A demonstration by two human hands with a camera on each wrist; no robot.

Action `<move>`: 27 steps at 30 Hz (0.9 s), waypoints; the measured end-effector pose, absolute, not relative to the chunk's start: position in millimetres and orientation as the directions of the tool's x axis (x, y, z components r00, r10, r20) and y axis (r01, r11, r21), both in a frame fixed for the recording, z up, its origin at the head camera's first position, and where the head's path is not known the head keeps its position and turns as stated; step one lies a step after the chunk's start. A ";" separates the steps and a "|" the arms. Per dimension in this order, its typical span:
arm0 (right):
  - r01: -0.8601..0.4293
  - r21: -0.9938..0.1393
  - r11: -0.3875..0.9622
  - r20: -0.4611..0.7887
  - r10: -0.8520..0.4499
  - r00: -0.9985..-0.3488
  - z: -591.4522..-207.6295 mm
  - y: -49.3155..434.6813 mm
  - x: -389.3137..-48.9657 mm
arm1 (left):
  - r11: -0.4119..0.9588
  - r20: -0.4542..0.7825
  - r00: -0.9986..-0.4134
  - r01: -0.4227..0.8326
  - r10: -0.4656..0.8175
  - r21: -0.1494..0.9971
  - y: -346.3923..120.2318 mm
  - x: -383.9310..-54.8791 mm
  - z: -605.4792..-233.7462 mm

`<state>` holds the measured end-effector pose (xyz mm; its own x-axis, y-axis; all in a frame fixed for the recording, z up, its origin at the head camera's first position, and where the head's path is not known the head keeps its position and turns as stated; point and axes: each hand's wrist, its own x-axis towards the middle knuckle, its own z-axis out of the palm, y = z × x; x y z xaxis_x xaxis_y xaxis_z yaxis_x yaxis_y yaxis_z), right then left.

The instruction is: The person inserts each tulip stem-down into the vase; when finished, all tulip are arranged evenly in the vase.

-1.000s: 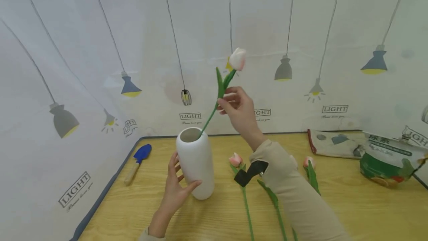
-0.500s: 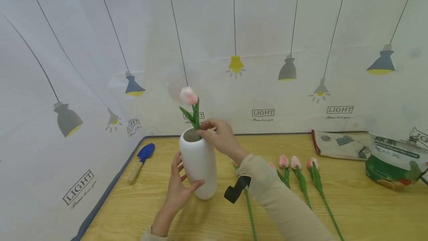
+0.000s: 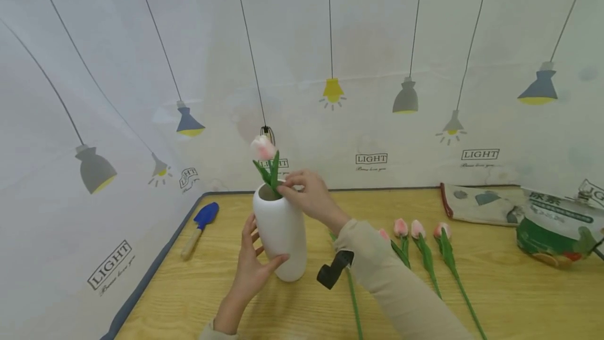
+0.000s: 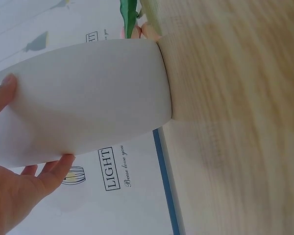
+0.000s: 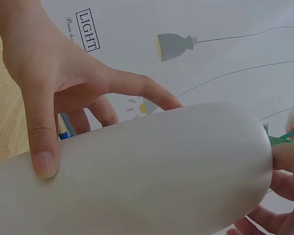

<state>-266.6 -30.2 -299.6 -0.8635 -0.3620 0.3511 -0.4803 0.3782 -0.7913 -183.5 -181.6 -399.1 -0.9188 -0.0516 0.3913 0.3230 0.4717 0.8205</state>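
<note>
A tall white vase (image 3: pixel 282 237) stands on the wooden table. My left hand (image 3: pixel 255 272) holds its side, thumb in front and fingers on the left; in the left wrist view, the vase (image 4: pixel 93 98) has its base on the tabletop. A pale pink tulip (image 3: pixel 263 147) rises from the mouth, its stem hidden inside and its green leaves at the opening. My right hand (image 3: pixel 312 195) pinches the tulip low on its leaves, right at the rim. In the right wrist view, the right hand's fingers (image 5: pixel 284 183) overlap the vase's rounded top, beside a leaf.
Several pink tulips (image 3: pixel 417 230) lie right of the vase, partly behind my right forearm. A blue trowel (image 3: pixel 206 215) with a wooden handle lies at left. At the back right are a folded cloth (image 3: pixel 486 204) and a green and white bag (image 3: pixel 549 237). A lamp-patterned sheet (image 3: pixel 368 41) stands behind.
My right hand has brought the tulip left and down from above the vase into its mouth. In the last half second the flower sank slightly lower. The left hand has kept its hold.
</note>
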 end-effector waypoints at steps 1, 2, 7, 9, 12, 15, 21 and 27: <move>-0.467 -0.803 0.372 0.337 -0.364 -0.869 -300.1 -29.7 -266.5 | 0.471 0.391 -0.919 0.324 -0.050 0.820 -182.5 -185.6 -402.0; -0.453 -0.813 0.365 0.325 -0.362 -0.874 -300.6 -29.2 -266.3 | 0.471 0.393 -0.918 0.326 -0.049 0.820 -183.4 -187.8 -405.0; -0.449 -0.827 0.339 0.334 -0.346 -0.877 -303.3 -26.8 -263.4 | 0.473 0.419 -0.907 0.353 -0.040 0.807 -187.6 -196.3 -418.1; -0.455 -0.832 0.318 0.353 -0.329 -0.876 -304.9 -25.3 -261.3 | 0.472 0.431 -0.902 0.364 -0.038 0.803 -188.5 -196.8 -420.3; -0.447 -0.849 0.282 0.379 -0.264 -0.887 -309.7 -20.4 -261.6 | 0.476 0.449 -0.893 0.377 -0.043 0.795 -189.4 -195.8 -420.5; -0.421 -0.863 0.280 0.387 -0.171 -0.906 -319.5 -9.0 -267.6 | 0.483 0.467 -0.883 0.390 -0.044 0.784 -188.9 -194.1 -420.3; -0.327 -0.842 0.430 0.295 -0.140 -0.945 -352.0 25.9 -283.5 | 0.479 0.470 -0.881 0.394 -0.046 0.785 -188.4 -192.9 -418.6; -0.220 -0.797 0.563 0.151 -0.167 -0.974 -394.2 54.6 -285.1 | 0.485 0.452 -0.891 0.376 -0.046 0.790 -187.3 -194.2 -419.7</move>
<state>-285.1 54.6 -394.2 -0.9743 -0.1674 0.1510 -0.2202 0.5629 -0.7966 -194.2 -187.3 -419.7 -0.8910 -0.0457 0.4517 0.3756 0.4848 0.7899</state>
